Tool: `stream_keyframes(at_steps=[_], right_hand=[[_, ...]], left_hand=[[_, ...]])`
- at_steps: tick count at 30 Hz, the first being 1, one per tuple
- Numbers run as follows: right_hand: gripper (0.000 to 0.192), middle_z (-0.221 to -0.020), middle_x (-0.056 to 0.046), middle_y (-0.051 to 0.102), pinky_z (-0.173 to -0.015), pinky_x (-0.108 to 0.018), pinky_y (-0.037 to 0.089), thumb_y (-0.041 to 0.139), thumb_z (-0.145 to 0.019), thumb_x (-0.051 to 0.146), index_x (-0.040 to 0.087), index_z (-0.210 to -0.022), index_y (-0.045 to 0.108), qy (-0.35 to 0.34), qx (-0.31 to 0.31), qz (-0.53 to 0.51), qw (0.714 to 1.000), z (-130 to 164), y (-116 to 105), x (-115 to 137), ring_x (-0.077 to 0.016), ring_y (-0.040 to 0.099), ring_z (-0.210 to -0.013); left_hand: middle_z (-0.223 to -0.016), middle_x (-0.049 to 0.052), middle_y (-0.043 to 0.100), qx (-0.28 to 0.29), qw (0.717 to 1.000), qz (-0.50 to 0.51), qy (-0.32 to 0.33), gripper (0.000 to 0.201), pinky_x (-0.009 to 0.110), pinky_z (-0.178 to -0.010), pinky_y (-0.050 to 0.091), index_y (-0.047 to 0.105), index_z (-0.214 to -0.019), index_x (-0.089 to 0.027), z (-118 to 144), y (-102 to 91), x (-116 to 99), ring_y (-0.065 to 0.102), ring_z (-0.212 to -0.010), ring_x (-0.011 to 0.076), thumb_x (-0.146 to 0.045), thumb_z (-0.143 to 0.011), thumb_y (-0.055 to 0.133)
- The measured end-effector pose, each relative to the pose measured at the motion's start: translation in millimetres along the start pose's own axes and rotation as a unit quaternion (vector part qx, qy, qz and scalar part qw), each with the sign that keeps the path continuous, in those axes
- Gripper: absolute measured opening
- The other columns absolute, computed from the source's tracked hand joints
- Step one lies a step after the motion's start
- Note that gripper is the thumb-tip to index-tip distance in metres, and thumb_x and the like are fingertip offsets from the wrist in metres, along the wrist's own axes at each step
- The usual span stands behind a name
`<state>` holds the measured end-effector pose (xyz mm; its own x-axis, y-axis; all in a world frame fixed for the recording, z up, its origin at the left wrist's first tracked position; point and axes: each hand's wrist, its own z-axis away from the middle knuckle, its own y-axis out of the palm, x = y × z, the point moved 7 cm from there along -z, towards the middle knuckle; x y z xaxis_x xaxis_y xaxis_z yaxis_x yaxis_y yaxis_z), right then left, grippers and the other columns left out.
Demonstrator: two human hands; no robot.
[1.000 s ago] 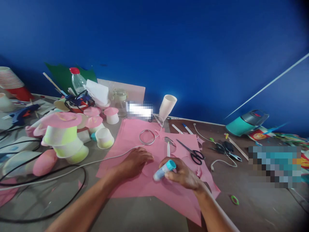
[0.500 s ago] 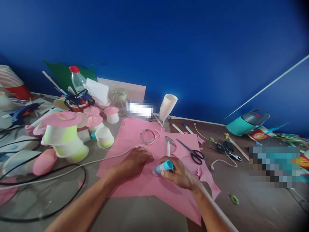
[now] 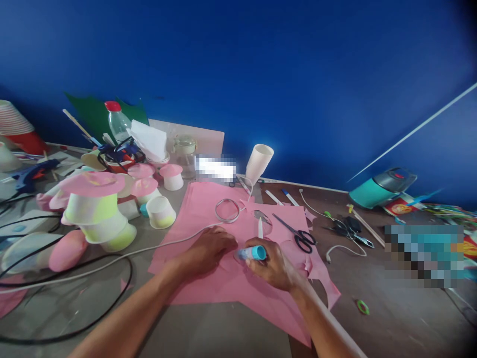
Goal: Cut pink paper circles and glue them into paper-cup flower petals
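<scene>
Now, light-blue plastic tube with a cyan end [image 3: 254, 253]: just left of the palm of the right hand [image 3: 275, 264], between fingers and thumb.
Tube's long axis: roughly sideways, other end toward the left hand [image 3: 211, 248]; contact with the flat pink paper sheets [image 3: 223, 288] beneath is unclear.
Nearer hand: right, closed narrowly around the tube.
Left hand: palm down on the paper, fingers slightly curled, seemingly holding nothing.
Beyond the right hand: black-handled metal scissors [image 3: 297, 233], apart from it.

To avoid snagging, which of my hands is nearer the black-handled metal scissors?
Right. Your right hand is just left of the scissors; your left hand rests farther left on pink paper.
</scene>
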<state>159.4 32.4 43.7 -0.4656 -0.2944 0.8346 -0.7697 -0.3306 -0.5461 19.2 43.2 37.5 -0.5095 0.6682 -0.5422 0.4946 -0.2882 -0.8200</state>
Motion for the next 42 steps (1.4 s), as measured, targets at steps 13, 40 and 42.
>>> stream_keyframes(at_steps=[13,40,42], right_hand=[[0.014,-0.065,0.001,0.058,-0.048,-0.025,0.039,0.060,-0.079,0.029,0.018,-0.086,0.062,0.021,-0.096,-0.071,0.993,2,-20,-16,-0.0125,0.047,-0.053],[0.003,-0.060,0.001,0.060,-0.050,-0.023,0.038,0.059,-0.076,0.019,0.020,-0.074,0.060,0.029,-0.010,-0.001,1.000,2,-5,-8,-0.0121,0.050,-0.052],[0.004,-0.058,0.001,0.060,-0.049,-0.024,0.039,0.059,-0.076,0.021,0.019,-0.073,0.061,0.040,-0.016,-0.066,0.997,3,-12,-9,-0.0131,0.050,-0.052]], left_hand=[[-0.111,0.004,0.072,-0.001,1.000,0.010,-0.007,0.035,0.035,-0.096,0.041,0.066,-0.102,-0.022,2,4.9,5,0.061,-0.106,0.0206,0.000,-0.083,0.046],[-0.108,0.002,0.072,-0.013,1.000,0.017,-0.005,0.034,0.035,-0.094,0.042,0.065,-0.102,-0.023,3,6.0,8,0.061,-0.102,0.0201,0.000,-0.084,0.046],[-0.109,0.002,0.072,-0.013,1.000,0.012,-0.003,0.038,0.036,-0.095,0.042,0.065,-0.102,-0.023,3,8.1,11,0.061,-0.104,0.0201,0.002,-0.081,0.046]])
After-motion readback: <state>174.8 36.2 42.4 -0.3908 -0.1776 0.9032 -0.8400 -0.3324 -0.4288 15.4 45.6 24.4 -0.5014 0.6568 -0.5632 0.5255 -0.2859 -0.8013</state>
